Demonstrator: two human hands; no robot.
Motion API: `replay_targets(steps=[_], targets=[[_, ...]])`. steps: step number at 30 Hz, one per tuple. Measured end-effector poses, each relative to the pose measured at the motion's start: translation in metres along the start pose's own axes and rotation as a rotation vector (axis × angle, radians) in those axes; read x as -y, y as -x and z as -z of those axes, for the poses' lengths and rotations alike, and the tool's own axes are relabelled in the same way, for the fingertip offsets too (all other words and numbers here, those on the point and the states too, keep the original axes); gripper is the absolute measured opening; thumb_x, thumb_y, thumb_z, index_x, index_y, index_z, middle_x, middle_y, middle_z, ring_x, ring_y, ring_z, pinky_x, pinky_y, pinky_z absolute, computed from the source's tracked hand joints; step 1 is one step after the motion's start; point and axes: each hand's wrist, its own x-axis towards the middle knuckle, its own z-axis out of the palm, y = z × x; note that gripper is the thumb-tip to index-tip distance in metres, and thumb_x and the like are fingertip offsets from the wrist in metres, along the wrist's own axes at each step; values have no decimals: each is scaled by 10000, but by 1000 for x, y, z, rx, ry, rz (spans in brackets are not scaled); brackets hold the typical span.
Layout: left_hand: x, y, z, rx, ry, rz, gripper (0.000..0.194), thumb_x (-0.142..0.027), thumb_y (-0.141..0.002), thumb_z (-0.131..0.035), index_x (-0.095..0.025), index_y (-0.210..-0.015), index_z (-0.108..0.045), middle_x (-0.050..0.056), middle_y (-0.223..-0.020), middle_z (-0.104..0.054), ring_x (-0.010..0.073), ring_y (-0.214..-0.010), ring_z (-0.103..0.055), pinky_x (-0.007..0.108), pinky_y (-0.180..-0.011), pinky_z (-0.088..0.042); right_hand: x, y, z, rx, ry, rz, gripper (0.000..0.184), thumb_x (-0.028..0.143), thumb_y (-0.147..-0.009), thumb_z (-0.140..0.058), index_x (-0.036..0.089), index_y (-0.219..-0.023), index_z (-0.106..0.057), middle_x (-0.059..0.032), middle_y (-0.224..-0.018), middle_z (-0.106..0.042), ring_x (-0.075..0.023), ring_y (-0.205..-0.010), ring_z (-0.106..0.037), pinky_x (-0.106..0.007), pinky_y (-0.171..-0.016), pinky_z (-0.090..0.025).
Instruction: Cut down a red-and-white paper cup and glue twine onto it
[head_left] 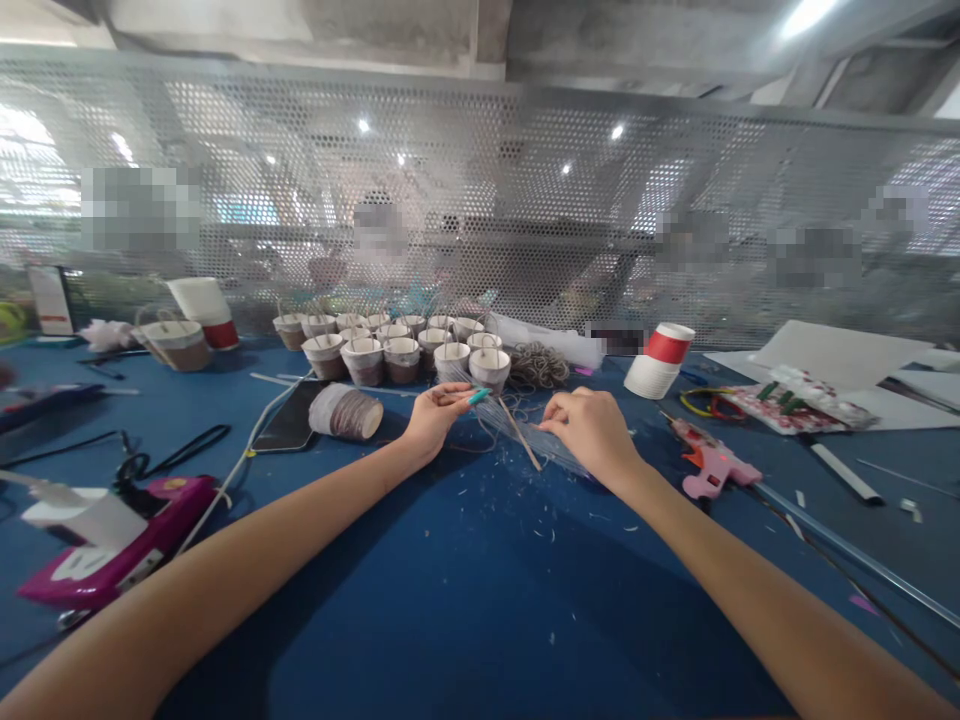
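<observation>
My left hand [435,420] pinches a small teal piece [478,396] whose kind I cannot make out, at the tips of thumb and forefinger. To its right, my right hand [589,425] is closed in a pinch; what its fingers hold, if anything, is too small to name. Between and under the hands lies a bundle of thin greyish strands [555,446], with a slim brown stick [521,435] across it. Behind the hands stand several small cord-wrapped cups with handles [401,358]. A wrapped cup [346,412] lies on its side left of my left hand.
A pink glue gun [716,465] lies at right, near stacked paper cups [660,362]. A heap of brown cord [538,366] sits beyond the hands. At left are a dark phone [285,420] and a magenta power strip [161,510] with cables. A perforated screen [480,200] stands behind.
</observation>
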Motion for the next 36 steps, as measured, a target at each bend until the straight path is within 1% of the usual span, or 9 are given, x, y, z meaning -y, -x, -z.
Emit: replay_targets(steps=[4,8,14,21,27,29,32,34,36], targets=[[2,0,2,25,0,-9,346,-179,-475,-841,-103,-741,-635,47,-705,-722,127,-702,-674,253,-774,-502,-3,-1,-2,74,34,41,124,213,-797,-617,206,-874,-715,-50,-789,-711,-188,-819,-610,-296,-720,-396],[2,0,2,35,-5,-12,361,-197,-467,-845,-103,-745,-636,49,-707,-721,125,-706,-673,244,-764,-501,-4,0,-5,144,84,80,173,182,-824,-568,225,-831,-735,-43,-761,-711,-179,-768,-615,-298,-712,-395],[2,1,1,53,-11,-13,340,-191,-477,-838,-103,-738,-639,47,-702,-719,126,-686,-670,254,-759,-504,-1,2,-8,139,123,94,179,196,-824,-574,253,-871,-737,-64,-802,-689,-192,-802,-587,-302,-681,-362],[0,4,-2,67,25,17,407,-191,-419,-860,-95,-758,-657,37,-678,-721,111,-672,-669,214,-722,-504,1,2,-4,101,107,21,98,209,-768,-657,240,-695,-715,-51,-702,-612,-198,-838,-536,-302,-696,-321],[0,4,-4,53,28,17,362,-159,-441,-848,-89,-741,-658,48,-692,-724,114,-681,-672,223,-756,-500,5,3,-3,44,79,2,131,250,-733,-700,218,-609,-672,-36,-679,-604,-196,-854,-522,-319,-727,-313],[1,3,-3,48,29,12,352,-150,-445,-844,-88,-738,-658,47,-691,-723,108,-676,-670,213,-747,-499,4,3,-4,41,68,18,120,265,-738,-697,222,-627,-677,-31,-672,-622,-200,-871,-522,-320,-729,-312],[2,1,-2,44,32,2,340,-152,-451,-842,-88,-729,-657,44,-681,-721,100,-662,-666,200,-725,-499,1,2,-7,68,77,38,47,259,-763,-671,249,-760,-718,-35,-739,-664,-207,-902,-524,-321,-728,-306],[3,1,-1,45,31,1,343,-161,-448,-845,-89,-727,-657,42,-676,-720,98,-658,-664,196,-716,-500,-1,1,-9,109,88,36,107,218,-787,-640,269,-811,-731,-41,-771,-671,-197,-882,-535,-315,-713,-301],[2,1,-1,44,30,1,352,-166,-437,-849,-90,-722,-657,40,-673,-720,99,-658,-665,195,-712,-502,-1,1,-9,137,96,28,143,192,-797,-621,274,-773,-735,-43,-747,-663,-189,-853,-540,-311,-706,-293]])
